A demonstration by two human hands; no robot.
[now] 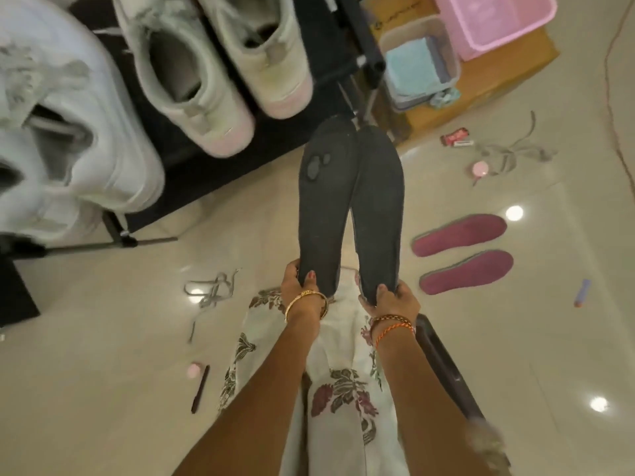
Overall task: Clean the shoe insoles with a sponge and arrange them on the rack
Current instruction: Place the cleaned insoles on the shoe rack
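Two dark grey insoles are held up side by side, toes pointing away toward the black shoe rack (347, 63). My left hand (300, 281) grips the heel of the left insole (324, 207), which has pale worn patches near its toe. My right hand (390, 298) grips the heel of the right insole (378, 214). The toes of both insoles hover just in front of the rack's lower edge. Two maroon insoles (460, 230) (467, 271) lie on the floor to the right. No sponge is clearly visible.
Pale sneakers (185, 80) (261, 53) sit on the rack, and white ones (62, 125) at the left. A clear tub with blue cloth (417, 63), a pink basket (494, 22) and a cardboard box (498, 80) stand behind. Loose laces (214, 290) (512, 152) and small items litter the tiled floor.
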